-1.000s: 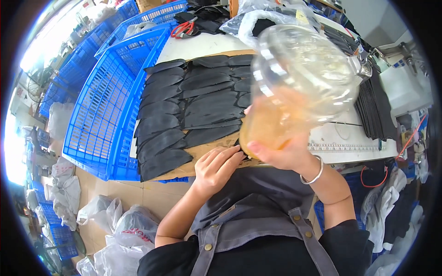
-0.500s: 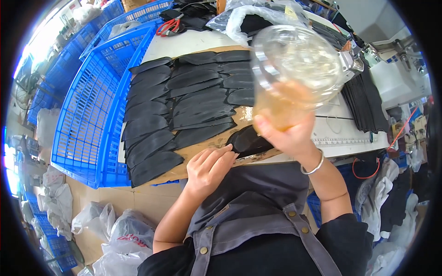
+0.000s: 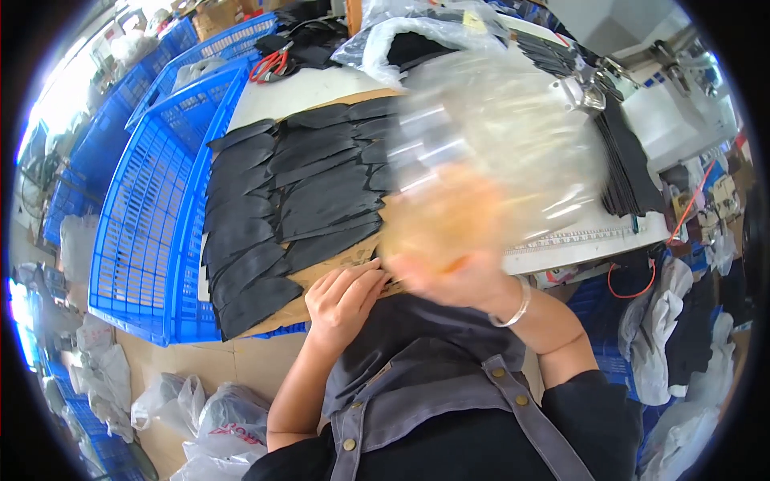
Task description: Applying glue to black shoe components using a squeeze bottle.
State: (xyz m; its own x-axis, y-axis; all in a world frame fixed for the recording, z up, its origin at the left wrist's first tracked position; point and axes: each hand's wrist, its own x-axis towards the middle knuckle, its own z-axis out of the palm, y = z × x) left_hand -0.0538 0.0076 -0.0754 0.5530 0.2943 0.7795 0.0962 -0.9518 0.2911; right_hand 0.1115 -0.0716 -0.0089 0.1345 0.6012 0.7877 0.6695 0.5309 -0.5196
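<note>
Black, leathery-looking pieces (image 3: 321,184) are lying in overlapping columns at centre left of the head view, on a brown cardboard sheet (image 3: 333,264); the sheet is probably shielding the white table (image 3: 293,94) below, and the overlap is leaving a band of each piece exposed, presumably so that all are within reach of one pass. The left hand (image 3: 345,301) is resting at lower centre, fingers half curled and close together, fingertips at the sheet's near edge; it may be steadying something there, but whether it is pinching anything cannot be told. The right hand (image 3: 461,276), just right of centre, is closing around the amber-looking lower part of a clear container (image 3: 513,120), which is tilting with its broad end toward the upper right; gripping low is likely keeping that end free. Blur is hiding the exact finger positions and whatever is lying behind the container. A blue basket (image 3: 144,224) is standing at the left, beside the columns, probably for easy loading. Red-handled scissors (image 3: 271,66) are lying at upper left, apart from the pieces.
</note>
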